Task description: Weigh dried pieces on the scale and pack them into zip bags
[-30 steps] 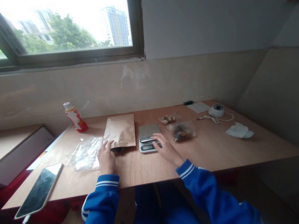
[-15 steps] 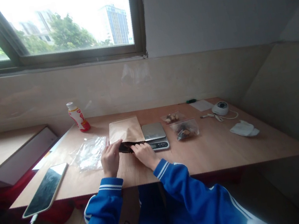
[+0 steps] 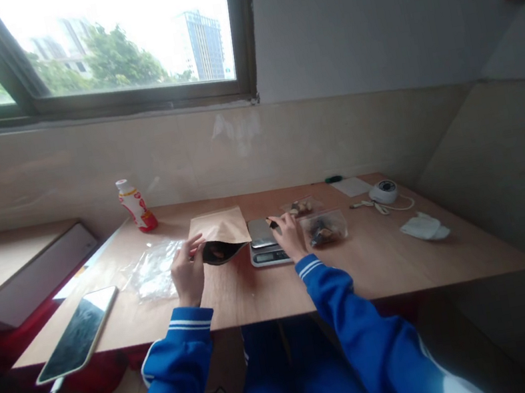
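Observation:
My left hand (image 3: 189, 272) grips the left edge of a brown paper pouch (image 3: 219, 226) at its mouth. The pouch lies on the table with its dark opening facing me, and a few dim pieces show inside. Above the steel pan of a digital kitchen scale (image 3: 263, 232), my right hand (image 3: 289, 234) pinches a small dark piece with a pale patch (image 3: 273, 224); its kind is too small to tell. Just right of that hand lies a clear zip bag of dark pieces (image 3: 325, 229). Behind it is another zip bag with pale chunks (image 3: 303, 206).
Crumpled clear plastic (image 3: 155, 274) and a phone on a cable (image 3: 77, 334) lie to the left. A red and white bottle (image 3: 137, 205) stands at the back left. To the right are a white dome camera (image 3: 383, 191), a white tissue (image 3: 424, 227) and a paper sheet (image 3: 351, 187).
My right hand has come out of the pouch mouth and moved right over the scale, now with a small dark piece. The pouch mouth gapes wider; my left hand stays on it.

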Tool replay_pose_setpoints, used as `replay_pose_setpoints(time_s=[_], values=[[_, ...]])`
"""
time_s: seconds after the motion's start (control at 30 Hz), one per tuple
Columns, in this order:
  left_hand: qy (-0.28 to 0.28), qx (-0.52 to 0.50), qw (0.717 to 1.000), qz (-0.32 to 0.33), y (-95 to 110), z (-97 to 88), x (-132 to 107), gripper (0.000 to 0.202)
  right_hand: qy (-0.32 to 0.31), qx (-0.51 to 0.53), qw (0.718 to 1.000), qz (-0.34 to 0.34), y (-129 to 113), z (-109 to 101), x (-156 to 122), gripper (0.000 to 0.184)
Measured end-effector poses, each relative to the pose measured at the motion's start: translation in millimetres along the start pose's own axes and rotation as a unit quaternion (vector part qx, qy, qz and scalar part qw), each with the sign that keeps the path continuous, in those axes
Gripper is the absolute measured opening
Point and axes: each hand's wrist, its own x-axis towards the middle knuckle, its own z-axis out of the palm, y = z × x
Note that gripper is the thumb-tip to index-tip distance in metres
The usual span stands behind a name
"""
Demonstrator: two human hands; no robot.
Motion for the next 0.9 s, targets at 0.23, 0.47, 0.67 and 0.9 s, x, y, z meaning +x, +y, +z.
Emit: replay_pose_setpoints(time_s=[0.23,0.47,0.67,0.9], values=[[-0.021,-0.004,0.999,-0.043,3.4,-3.9,2.3,0.023,-0.145,-0.051,0.986,0.062,9.8,11.4,0.0,0.04],[-0.023,-0.005,0.999,-0.047,6.7,1.1,0.8,0.021,-0.007,0.108,0.991,-0.074,-43.8,-21.2,-31.6,0.035],[-0.018,0.015,1.0,-0.018,9.3,9.5,-10.6,0.023,-0.12,0.087,0.957,-0.249,-108.4,-7.1,-49.2,0.039],[-0.01,0.008,0.999,-0.032,7.9,8.9,-26.3,0.023,-0.244,-0.074,0.96,-0.114,-132.5,16.4,-27.0,0.033]])
